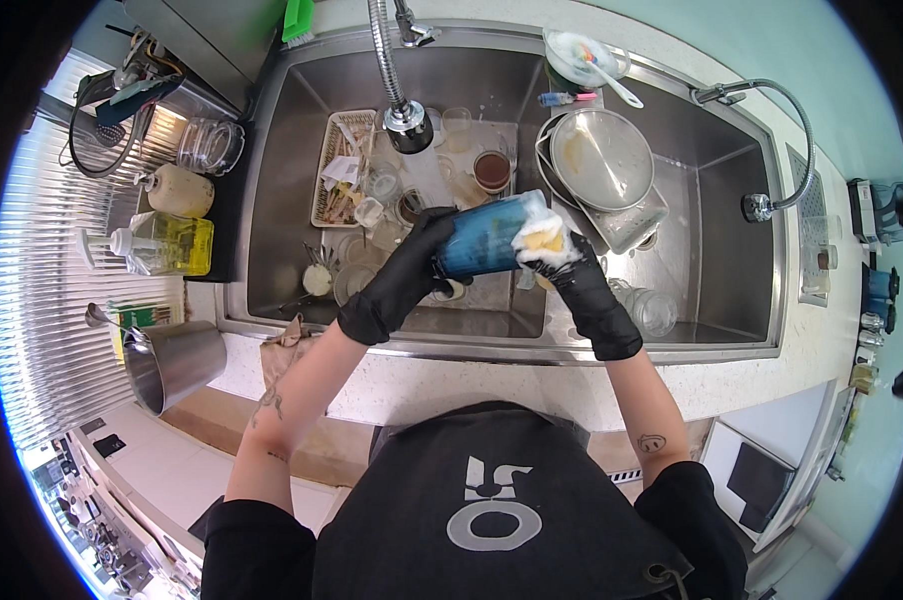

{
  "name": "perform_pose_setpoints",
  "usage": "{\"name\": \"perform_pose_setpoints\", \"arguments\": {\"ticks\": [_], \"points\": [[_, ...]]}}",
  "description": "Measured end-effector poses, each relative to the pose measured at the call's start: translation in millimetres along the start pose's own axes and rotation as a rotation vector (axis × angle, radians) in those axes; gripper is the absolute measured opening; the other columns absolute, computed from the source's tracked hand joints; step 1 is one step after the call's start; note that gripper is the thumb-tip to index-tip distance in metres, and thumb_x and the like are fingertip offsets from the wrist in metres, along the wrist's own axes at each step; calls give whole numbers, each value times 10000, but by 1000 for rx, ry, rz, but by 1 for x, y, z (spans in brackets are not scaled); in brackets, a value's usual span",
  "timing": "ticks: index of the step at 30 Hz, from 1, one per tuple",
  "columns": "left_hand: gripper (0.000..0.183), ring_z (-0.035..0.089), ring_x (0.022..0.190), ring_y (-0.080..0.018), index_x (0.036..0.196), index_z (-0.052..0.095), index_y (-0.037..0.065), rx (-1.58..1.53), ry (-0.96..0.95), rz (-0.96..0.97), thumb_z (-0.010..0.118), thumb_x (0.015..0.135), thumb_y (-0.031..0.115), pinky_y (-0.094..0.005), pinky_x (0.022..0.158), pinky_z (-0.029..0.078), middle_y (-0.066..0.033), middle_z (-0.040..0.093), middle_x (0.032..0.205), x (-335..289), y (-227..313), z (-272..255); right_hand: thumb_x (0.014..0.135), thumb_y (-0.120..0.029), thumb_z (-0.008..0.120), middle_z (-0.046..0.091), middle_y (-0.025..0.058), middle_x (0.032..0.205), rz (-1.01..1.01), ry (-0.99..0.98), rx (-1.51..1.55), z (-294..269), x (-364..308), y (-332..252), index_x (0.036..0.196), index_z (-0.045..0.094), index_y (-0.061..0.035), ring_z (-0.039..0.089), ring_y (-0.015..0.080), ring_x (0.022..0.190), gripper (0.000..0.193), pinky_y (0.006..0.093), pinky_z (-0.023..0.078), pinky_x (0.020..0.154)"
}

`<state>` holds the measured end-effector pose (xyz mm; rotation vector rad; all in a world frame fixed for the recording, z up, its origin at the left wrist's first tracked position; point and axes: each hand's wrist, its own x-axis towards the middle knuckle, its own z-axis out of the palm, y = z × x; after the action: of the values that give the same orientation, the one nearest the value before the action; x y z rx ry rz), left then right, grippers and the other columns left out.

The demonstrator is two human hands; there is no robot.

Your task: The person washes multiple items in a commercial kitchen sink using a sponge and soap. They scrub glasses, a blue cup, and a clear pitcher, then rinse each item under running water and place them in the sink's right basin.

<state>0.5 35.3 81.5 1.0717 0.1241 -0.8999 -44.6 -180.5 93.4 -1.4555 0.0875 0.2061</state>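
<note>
Over the sink's middle divider, a blue see-through cylindrical container (482, 238) lies tilted on its side in the air. My left hand (410, 262), in a black glove, is wrapped round its left end. At the other end, my gloved right hand (584, 292) grips a yellow sponge (544, 241) thick with white foam and presses it against the container. Below them, the left basin holds several drinking glasses (382, 181), a cup with brown liquid (492, 171) and a cream basket (322, 212) of small utensils. My fingertips under the container are partly hidden.
A spring-hose faucet (409, 125) hangs over the left basin. Stacked round pans or lids (604, 160) stand over the divider, with a foamy bowl (577, 58) behind. Glass jars (652, 312) lie in the right basin. A yellow soap bottle (172, 245) and metal pitcher (177, 367) stand left.
</note>
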Motion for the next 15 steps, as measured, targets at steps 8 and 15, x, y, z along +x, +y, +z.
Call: {"name": "perform_pose_setpoints", "arguments": {"ticks": [8,15], "points": [[490,427,1092,-184,1250,333,56,127,-9,270,504,813,196,-305,910,363,-90,441,1181,5,7,2,775,-144,584,569,29,906,255,-124,499,-37,15,19,1025,532,-14,544,106,825,286,229,428,752],[432,490,1021,-152,1159,460,23,-92,-237,14,487,850,323,-303,936,337,-62,527,1100,13,0,5,818,-122,516,532,87,1075,306,-55,781,-12,10,31,1150,452,-9,535,148,954,357,267,432,836]]}}
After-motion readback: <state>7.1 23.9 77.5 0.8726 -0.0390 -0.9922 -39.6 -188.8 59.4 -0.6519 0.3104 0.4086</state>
